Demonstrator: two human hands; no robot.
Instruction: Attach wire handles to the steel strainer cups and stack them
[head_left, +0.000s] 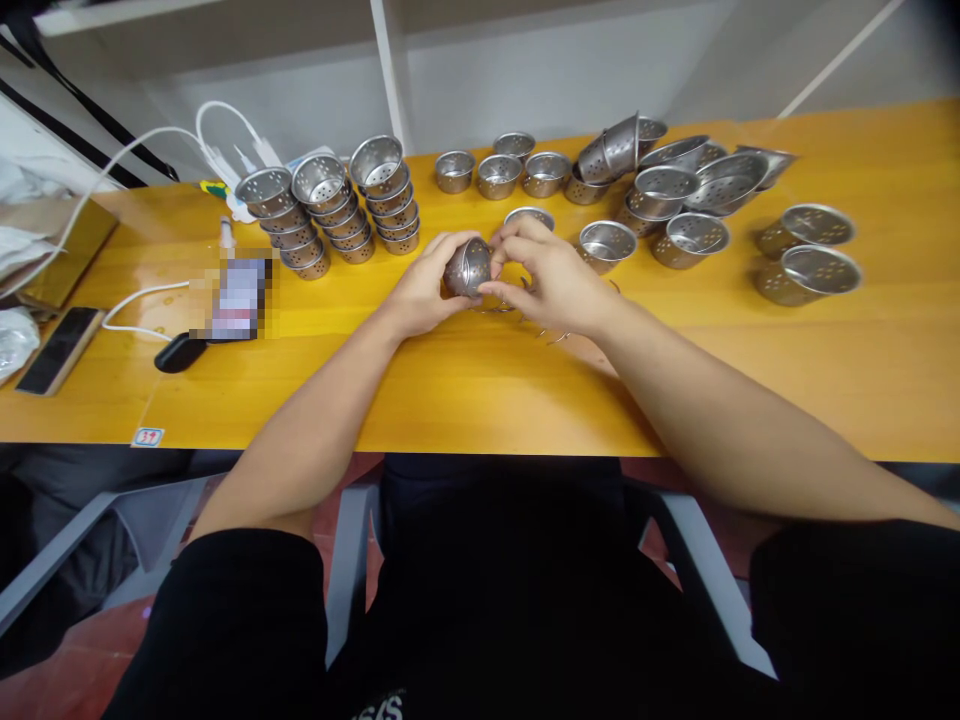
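Note:
My left hand (431,285) is wrapped round a small perforated metal cup (468,267), tipped on its side above the table. A thin curved line, perhaps a wire, crosses the cup. My right hand (551,275) is closed at the cup's right edge, thumb and fingertips pinched together; whatever lies between them is too small to make out. Several thin wire hooks (556,337) lie on the table under my right hand, partly hidden by it. Just behind that hand stands another perforated cup (529,217), and one more cup (606,245) is to its right.
Three stacks of perforated cups (322,205) stand at the back left. Loose and nested cups (679,195) crowd the back right, with two cups (808,275) farther right. Phones (60,350), a black device (180,352) and white cables (142,290) occupy the left of the yellow table (465,400).

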